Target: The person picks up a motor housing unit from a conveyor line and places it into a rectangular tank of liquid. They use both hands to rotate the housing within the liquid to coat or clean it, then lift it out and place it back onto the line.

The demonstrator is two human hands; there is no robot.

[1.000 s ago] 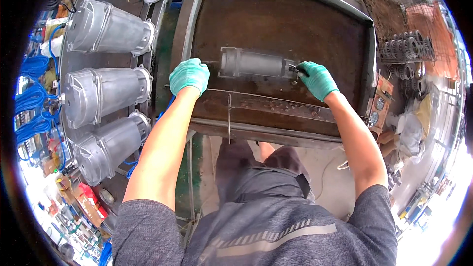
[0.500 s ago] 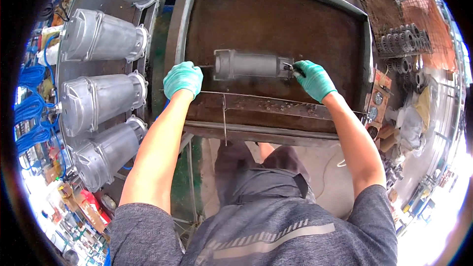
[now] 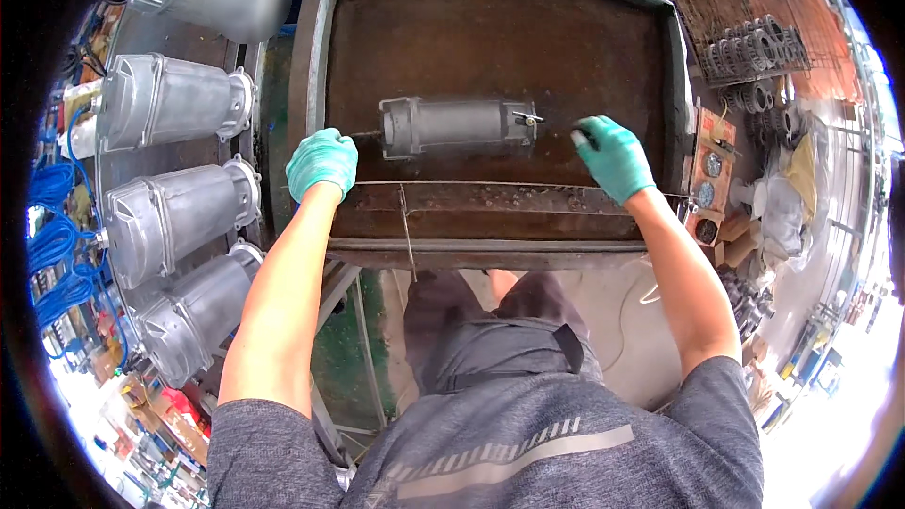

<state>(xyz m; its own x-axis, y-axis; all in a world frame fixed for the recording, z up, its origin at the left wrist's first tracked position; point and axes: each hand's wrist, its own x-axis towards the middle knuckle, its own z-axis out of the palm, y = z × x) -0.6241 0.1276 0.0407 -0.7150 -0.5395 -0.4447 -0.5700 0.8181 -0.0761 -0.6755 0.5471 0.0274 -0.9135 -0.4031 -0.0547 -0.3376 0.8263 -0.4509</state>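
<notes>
A grey cylindrical metal housing (image 3: 459,125) lies on its side, seemingly in dark brown liquid inside a shallow rectangular tank (image 3: 509,28). Its right end carries a small silver lever-like fitting (image 3: 528,119). My left hand (image 3: 322,166), in a green glove, is closed at the tank's left side around a thin dark rod (image 3: 366,134) that runs toward the housing's left end. My right hand (image 3: 615,158), gloved alike, hovers to the right of the fitting, apart from it. Its thumb and fingers are slightly bent and spread, with nothing visible between them.
Several similar larger grey housings (image 3: 179,102) stand in a row on the left rack. A metal crossbar (image 3: 490,196) spans the tank's near side. Blue coiled hoses (image 3: 52,187) hang at far left. On the right are a wire basket with metal rings (image 3: 754,49) and a cardboard box (image 3: 709,170).
My right hand has let go of the fitting on the housing's right end and drawn away rightward. My left hand keeps its place by the rod. The whole view has shifted slightly.
</notes>
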